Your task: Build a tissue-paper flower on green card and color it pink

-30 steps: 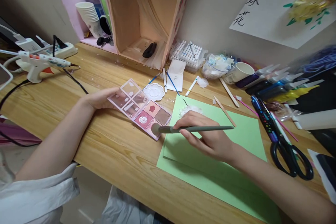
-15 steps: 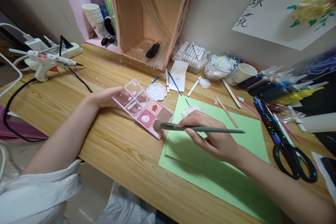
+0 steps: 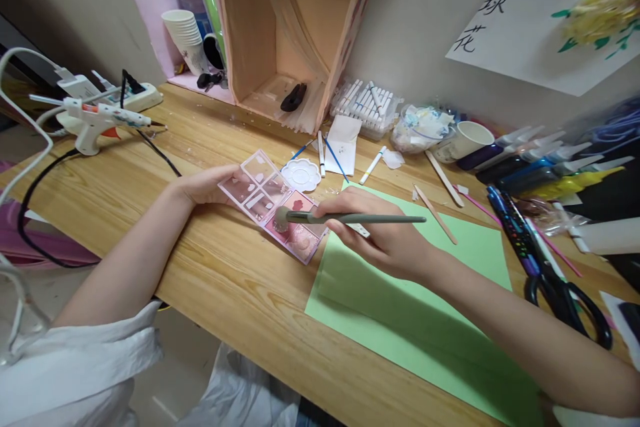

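Observation:
My left hand (image 3: 213, 185) is closed on the clear lid of an open pink makeup palette (image 3: 303, 247), its fingers partly hidden behind the lid. The palette has four-square pans in pinks and browns. Between the fingertips of my right hand (image 3: 380, 230) is a makeup brush (image 3: 367, 219) with a long grey-green handle. The brush's soft round tip touches the left pan, beside the hinge. Under my right hand lies green paper (image 3: 400, 333). A white piece on the paper is mostly hidden by that hand.
A white flower-shaped paint tray (image 3: 301, 175) sits behind the palette. A glue gun (image 3: 95, 121) with cables stands at the left. Black scissors (image 3: 570, 307), pens and wooden sticks (image 3: 435, 213) lie to the right. An orange-lined box (image 3: 285, 40) stands at the back.
My right hand has moved left with the brush. The tip has shifted from the near pan to the left pan. My left hand still holds the palette.

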A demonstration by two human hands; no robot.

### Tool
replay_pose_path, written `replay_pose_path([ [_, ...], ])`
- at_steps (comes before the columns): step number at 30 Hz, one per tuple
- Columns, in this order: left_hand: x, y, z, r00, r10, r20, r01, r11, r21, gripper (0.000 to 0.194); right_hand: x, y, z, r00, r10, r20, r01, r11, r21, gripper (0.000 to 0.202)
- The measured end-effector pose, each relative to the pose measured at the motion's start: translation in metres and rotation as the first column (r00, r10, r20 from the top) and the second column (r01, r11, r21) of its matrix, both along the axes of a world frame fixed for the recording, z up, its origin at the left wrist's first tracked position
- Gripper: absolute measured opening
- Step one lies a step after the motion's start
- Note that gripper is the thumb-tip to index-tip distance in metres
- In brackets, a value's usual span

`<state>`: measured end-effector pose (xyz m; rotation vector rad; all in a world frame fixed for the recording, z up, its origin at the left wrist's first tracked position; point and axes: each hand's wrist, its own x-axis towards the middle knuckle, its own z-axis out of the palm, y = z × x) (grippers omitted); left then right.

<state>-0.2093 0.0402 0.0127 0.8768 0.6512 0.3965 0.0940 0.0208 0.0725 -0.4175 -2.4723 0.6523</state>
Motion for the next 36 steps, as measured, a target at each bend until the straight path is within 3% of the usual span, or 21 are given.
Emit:
replay_pose_path([
  [5, 0.001, 0.0, 0.001, 0.999, -0.021, 0.027, 0.021, 1.0, 0.005, 0.06, 0.0, 0.003, -0.002, 0.988, 0.103, 0.112, -0.107, 0.994, 0.025, 0.013],
  [11, 0.004, 0.0, 0.003, 0.998, -0.027, 0.051, 0.027, 1.0, 0.003, 0.059, 0.001, 0.004, -0.001, 0.995, 0.075, 0.062, -0.078, 0.996, 0.052, 0.012],
  [17, 0.002, 0.001, 0.001, 0.999, -0.024, 0.031, 0.024, 1.0, 0.012, 0.058, -0.002, 0.002, -0.004, 0.984, 0.146, 0.105, -0.152, 0.987, 0.051, 0.013],
  [19, 0.001, 0.001, 0.001, 1.0, -0.024, 0.016, 0.024, 1.0, 0.011, 0.058, 0.001, 0.0, -0.004, 0.99, 0.114, 0.08, -0.114, 0.993, 0.007, 0.012],
  [21, 0.001, 0.0, 0.001, 1.0, -0.023, 0.013, 0.023, 1.0, 0.012, 0.059, 0.006, -0.001, -0.004, 1.0, -0.013, -0.012, 0.011, 0.991, -0.131, 0.012],
  [23, 0.001, 0.0, 0.001, 1.0, -0.017, 0.011, 0.017, 1.0, 0.016, 0.059, 0.01, 0.0, -0.005, 0.961, -0.243, -0.13, 0.174, 0.901, -0.397, 0.016],
  [26, 0.0, 0.0, 0.001, 1.0, 0.0, -0.005, 0.0, 1.0, 0.018, 0.06, 0.016, 0.005, -0.01, 0.832, -0.536, -0.144, 0.223, 0.561, -0.798, 0.024],
  [28, 0.0, 0.0, 0.001, 1.0, 0.003, -0.025, -0.002, 1.0, 0.017, 0.06, 0.02, 0.008, -0.014, 0.791, -0.604, -0.096, 0.166, 0.363, -0.917, 0.025],
  [30, 0.0, 0.001, 0.0, 0.999, -0.004, -0.043, 0.004, 1.0, 0.01, 0.06, 0.024, 0.01, -0.018, 0.773, -0.63, -0.068, 0.124, 0.256, -0.959, 0.023],
  [32, 0.0, 0.0, 0.0, 0.998, -0.003, -0.057, 0.004, 1.0, 0.005, 0.06, 0.031, 0.012, -0.02, 0.766, -0.639, -0.064, 0.109, 0.228, -0.968, 0.023],
  [33, 0.0, 0.0, 0.001, 0.998, -0.001, -0.062, 0.002, 1.0, 0.005, 0.06, 0.035, 0.013, -0.02, 0.763, -0.642, -0.071, 0.112, 0.24, -0.964, 0.022],
  [36, 0.0, 0.0, 0.002, 0.998, -0.01, -0.065, 0.01, 1.0, 0.012, 0.06, 0.054, 0.015, -0.019, 0.735, -0.665, -0.132, 0.18, 0.379, -0.908, 0.02],
])
